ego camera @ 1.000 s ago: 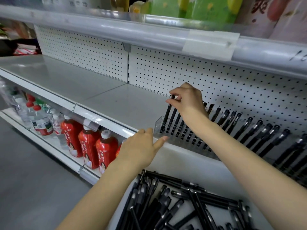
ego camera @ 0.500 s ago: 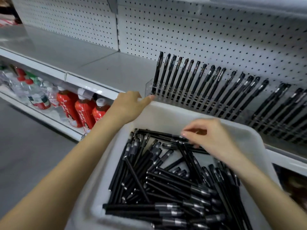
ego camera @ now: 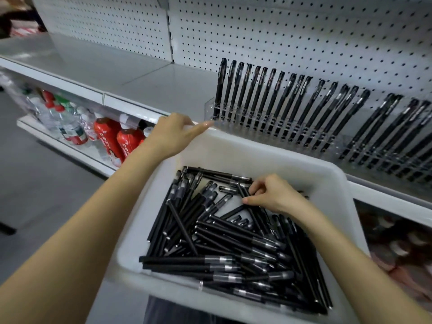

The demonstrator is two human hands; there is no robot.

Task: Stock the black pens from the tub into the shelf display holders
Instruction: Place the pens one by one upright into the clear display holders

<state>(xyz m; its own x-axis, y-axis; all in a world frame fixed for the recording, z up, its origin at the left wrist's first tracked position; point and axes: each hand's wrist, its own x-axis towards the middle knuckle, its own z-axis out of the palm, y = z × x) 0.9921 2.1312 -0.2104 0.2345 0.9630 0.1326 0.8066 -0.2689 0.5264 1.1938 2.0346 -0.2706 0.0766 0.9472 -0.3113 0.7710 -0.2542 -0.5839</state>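
Right hand (ego camera: 273,195), centre right of frame, is down on the loose pens (ego camera: 222,242) in the upper part of the tub (ego camera: 257,146). Its fingers are curled, and thumb and fingertips pinch one pen (ego camera: 243,192) that lies aslant on top of the heap.

Left hand (ego camera: 173,134), centre of frame, holds the tub's far-left corner. The thumb lies straight along the rim, and the fingers are bent over the outer edge, mostly hidden.

Stocked pens (ego camera: 268,97) stand caps-up in the clear holder (ego camera: 210,108) on the shelf (ego camera: 140,78), above and behind the tub, leaning toward the pegboard (ego camera: 280,31).

Change:
- A second ago the right hand was at the holder's left end with a pen.
- Half a second ago it hovered over the heap with its fingers loosely together; now it is lower and closed on a pen.
- The left hand is on the same corner throughout.

Counts:
- Two hands, one tub.
- About sixteen caps in the left group of stocked pens.
- At least four more past a gap, running off the right edge.
- The tub heap holds several dozen, too tangled to count.
- Two red bottles (ego camera: 109,136) show at centre left on the lower shelf.
- The clear bottles (ego camera: 70,127) beside them are too blurred to count.
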